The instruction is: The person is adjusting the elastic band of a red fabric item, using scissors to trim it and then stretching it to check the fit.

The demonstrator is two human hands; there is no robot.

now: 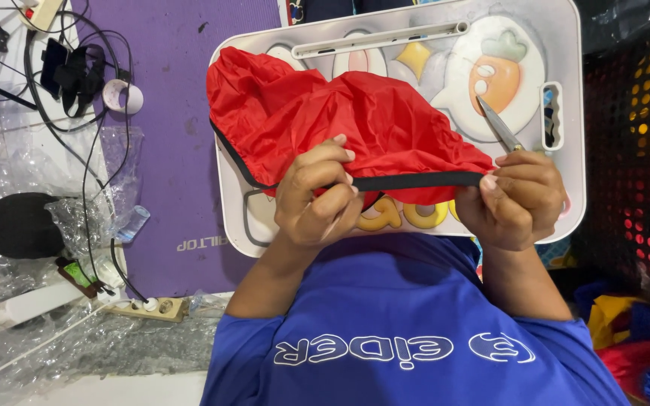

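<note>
A red fabric piece [340, 120] with a black edge band [415, 181] lies bunched over a white lap tray [566, 53] printed with cartoon shapes. My left hand [316, 197] pinches the band and the red cloth near its middle. My right hand [517, 199] grips the band's right end and also holds a slim metal cutting tool [499, 126], whose pointed tip angles up and to the left over the tray. The band is stretched straight between both hands. My blue shirt [408, 323] fills the bottom of the view.
A purple mat [174, 150] lies under the tray. To the left are black cables [77, 75], a tape roll [123, 96], a power strip [152, 307] and bubble wrap [31, 346]. A black perforated crate [633, 150] stands at the right, with coloured fabrics [641, 346] below it.
</note>
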